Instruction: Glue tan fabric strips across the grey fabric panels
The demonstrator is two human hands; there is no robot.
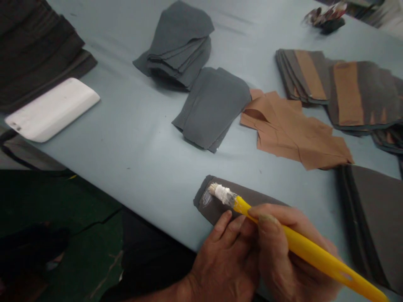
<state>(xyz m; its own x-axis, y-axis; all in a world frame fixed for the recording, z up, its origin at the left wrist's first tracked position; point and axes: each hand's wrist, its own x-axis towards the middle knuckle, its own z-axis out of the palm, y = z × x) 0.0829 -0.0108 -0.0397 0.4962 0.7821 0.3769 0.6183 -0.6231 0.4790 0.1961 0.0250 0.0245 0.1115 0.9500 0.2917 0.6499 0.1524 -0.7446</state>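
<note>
A yellow-handled paintbrush (pixel 302 245) lies across my right hand (pixel 283 251), closed around its handle. White paste coats the brush head, and its bristles touch one end of a dark grey-brown fabric piece (pixel 252 195). A small white smear shows on the piece beside the bristles. My left hand (pixel 226 256) lies on the near edge of this piece, fingers extended and pressing it against the table. The right hand covers part of the left fingers and hides the piece's right end.
Grey fabric pieces (pixel 217 109) lie beyond the hands, before a thicker grey pile (pixel 179 46). Brown strips (pixel 296 130) overlap to the right, near grey stacks with brown bands (pixel 349 92). A dark stack (pixel 378 222) stands at right. A white plastic object (pixel 53 109) lies left.
</note>
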